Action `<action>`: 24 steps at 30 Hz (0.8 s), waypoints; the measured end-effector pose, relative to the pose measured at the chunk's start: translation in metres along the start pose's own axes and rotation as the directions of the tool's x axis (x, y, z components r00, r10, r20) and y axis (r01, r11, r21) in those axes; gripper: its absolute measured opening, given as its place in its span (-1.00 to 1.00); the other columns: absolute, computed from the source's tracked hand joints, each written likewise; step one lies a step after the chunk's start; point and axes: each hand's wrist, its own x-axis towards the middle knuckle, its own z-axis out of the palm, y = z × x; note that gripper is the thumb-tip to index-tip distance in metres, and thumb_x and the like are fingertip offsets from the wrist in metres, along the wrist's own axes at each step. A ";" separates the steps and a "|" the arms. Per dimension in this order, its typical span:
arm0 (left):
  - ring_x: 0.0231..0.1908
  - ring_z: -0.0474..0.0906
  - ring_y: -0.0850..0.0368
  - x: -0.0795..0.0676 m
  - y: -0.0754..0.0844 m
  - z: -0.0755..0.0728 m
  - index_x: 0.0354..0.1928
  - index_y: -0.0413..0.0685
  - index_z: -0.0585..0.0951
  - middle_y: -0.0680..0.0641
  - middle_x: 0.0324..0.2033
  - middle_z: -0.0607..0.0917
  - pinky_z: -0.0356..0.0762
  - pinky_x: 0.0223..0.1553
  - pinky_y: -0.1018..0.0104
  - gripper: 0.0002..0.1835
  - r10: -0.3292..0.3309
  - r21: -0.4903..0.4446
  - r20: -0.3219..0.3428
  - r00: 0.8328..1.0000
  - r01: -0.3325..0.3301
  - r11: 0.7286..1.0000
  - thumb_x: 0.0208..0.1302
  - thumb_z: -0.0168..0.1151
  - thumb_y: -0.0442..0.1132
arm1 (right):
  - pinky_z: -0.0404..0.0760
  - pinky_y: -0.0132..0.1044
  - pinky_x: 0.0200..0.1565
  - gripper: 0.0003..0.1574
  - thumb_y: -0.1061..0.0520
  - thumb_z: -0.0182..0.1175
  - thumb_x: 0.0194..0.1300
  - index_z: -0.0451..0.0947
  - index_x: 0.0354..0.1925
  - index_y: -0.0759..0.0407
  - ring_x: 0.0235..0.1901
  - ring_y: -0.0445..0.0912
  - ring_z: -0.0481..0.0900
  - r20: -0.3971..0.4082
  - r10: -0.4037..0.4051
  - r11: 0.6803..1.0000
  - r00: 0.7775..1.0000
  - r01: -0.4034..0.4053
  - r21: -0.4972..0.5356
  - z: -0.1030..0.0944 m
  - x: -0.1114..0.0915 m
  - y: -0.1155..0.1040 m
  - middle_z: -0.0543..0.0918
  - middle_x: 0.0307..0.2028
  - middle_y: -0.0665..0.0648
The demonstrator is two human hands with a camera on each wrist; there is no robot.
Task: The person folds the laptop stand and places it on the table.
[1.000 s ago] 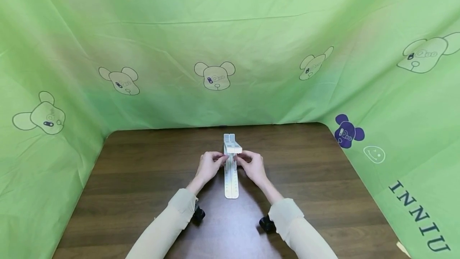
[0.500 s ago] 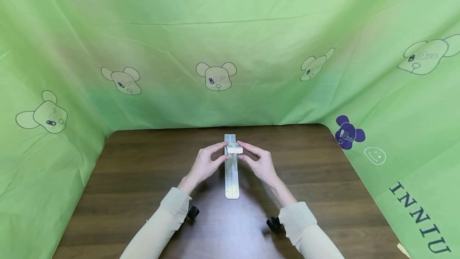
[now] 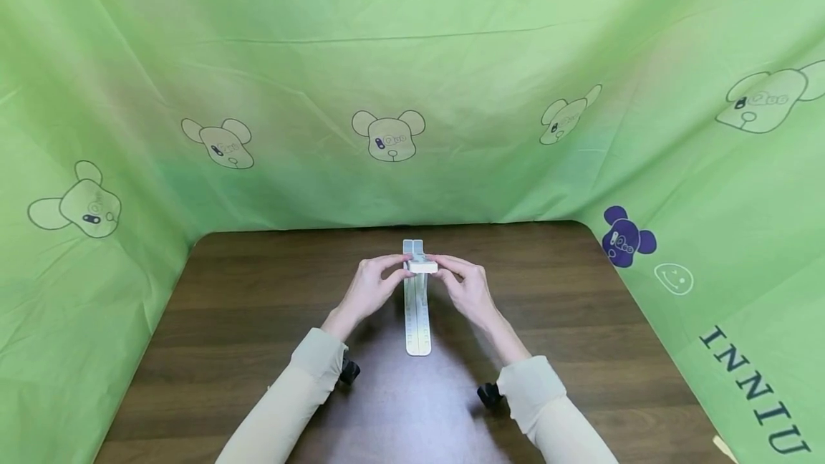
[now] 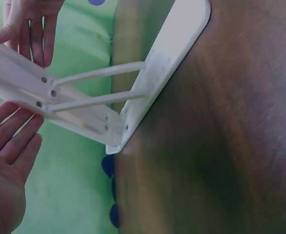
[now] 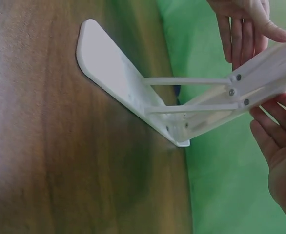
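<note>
A white folding stand [image 3: 417, 321] stands on the table, its long base lying flat and pointing toward me. From the base's far end rises a tilted upper arm [image 4: 74, 105], joined to the base by two thin struts [image 5: 196, 108]. My left hand [image 3: 366, 292] holds the arm's raised end from the left, thumb below and fingers along its side. On the opposite side my right hand [image 3: 472, 296] grips the same end in a mirrored way. The wrist views show the fingers reaching behind the arm; part of each thumb's contact is hidden.
The brown wooden table [image 3: 258, 306] carries the stand near its far edge. A green curtain [image 3: 387, 192] with bear-head drawings hangs behind and along both sides. A small pale piece [image 3: 725, 446] shows at the table's right edge.
Both hands have shifted from pinching low beneath the raised end to holding that end from either side, fingers spread farther forward. In the last half second the thumbs rose slightly. The base stayed put.
</note>
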 end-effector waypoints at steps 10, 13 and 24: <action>0.10 0.83 -0.07 0.016 0.007 -0.009 0.22 -0.20 0.79 -0.23 0.15 0.85 0.77 0.23 -0.06 -0.66 -0.021 0.044 0.044 0.999 0.019 0.999 0.60 0.31 -0.16 | 0.79 0.19 0.18 -0.69 0.37 0.30 0.48 0.80 0.12 0.36 0.12 0.23 0.85 0.045 -0.004 0.997 0.999 0.007 -0.071 -0.005 0.017 -0.009 0.86 0.08 0.35; -0.14 0.76 0.05 0.021 0.007 -0.011 0.22 -0.19 0.79 -0.20 0.12 0.87 0.79 0.10 0.01 -0.66 -0.030 0.058 0.049 0.998 0.027 0.998 0.62 0.29 -0.15 | 0.81 0.19 0.14 -0.69 0.39 0.26 0.49 0.80 0.11 0.39 0.07 0.23 0.86 0.050 0.003 0.997 0.999 0.001 -0.079 -0.006 0.023 -0.009 0.87 0.05 0.34; 0.14 0.83 -0.10 0.037 0.011 -0.016 0.23 -0.26 0.77 -0.26 0.16 0.84 0.76 0.27 -0.06 -0.62 -0.060 0.062 0.053 0.997 0.056 0.996 0.66 0.25 -0.12 | 0.83 0.05 -0.03 -0.68 0.36 0.24 0.49 0.79 0.11 0.41 -0.15 0.13 0.82 0.046 0.021 0.989 0.999 -0.013 -0.151 -0.010 0.042 -0.010 0.87 0.00 0.37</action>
